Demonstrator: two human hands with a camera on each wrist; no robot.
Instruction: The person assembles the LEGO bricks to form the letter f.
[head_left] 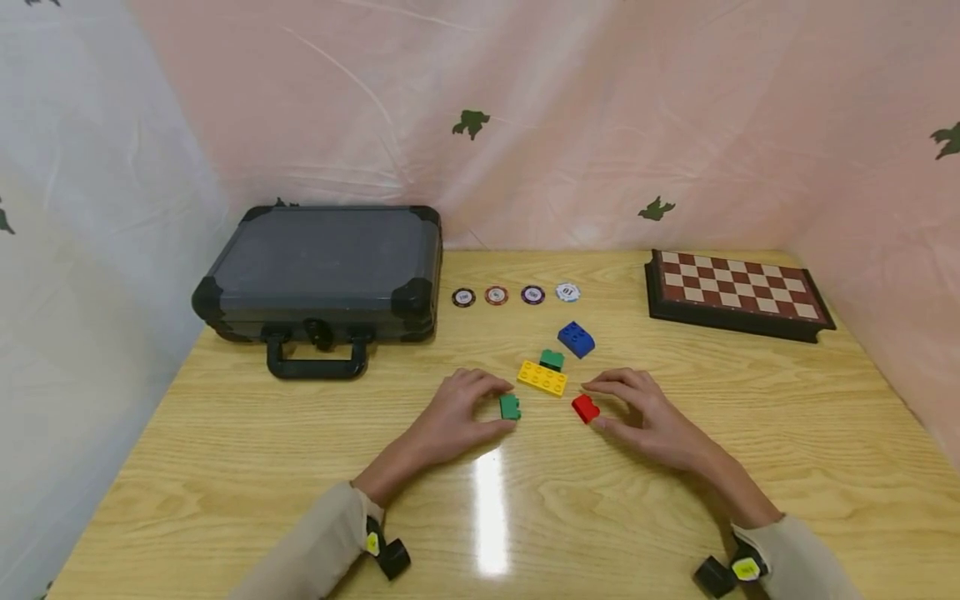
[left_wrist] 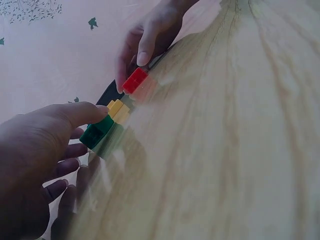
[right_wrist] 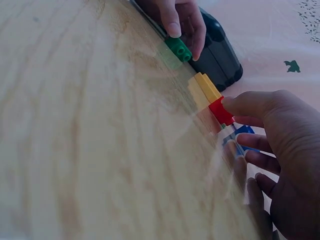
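My left hand (head_left: 463, 417) is beside a small green brick (head_left: 509, 407), its thumb and forefinger parted on either side; a small gap shows around the brick from above. On the right, a red brick (head_left: 585, 408) with a rounded end lies between the spread thumb and forefinger of my right hand (head_left: 645, 417). Its thumb is close to the red brick; contact is unclear. Both bricks rest on the table. Between and beyond the hands lie a yellow brick (head_left: 542, 378), a second green brick (head_left: 552, 360) just behind it, and a blue brick (head_left: 576, 339).
A dark grey case (head_left: 322, 267) with a black handle lies at the back left of the wooden table (head_left: 225, 500). Several poker chips (head_left: 497, 295) form a row beside it. A chessboard box (head_left: 738, 287) sits at the back right. Cloth (head_left: 570, 125) hangs behind.
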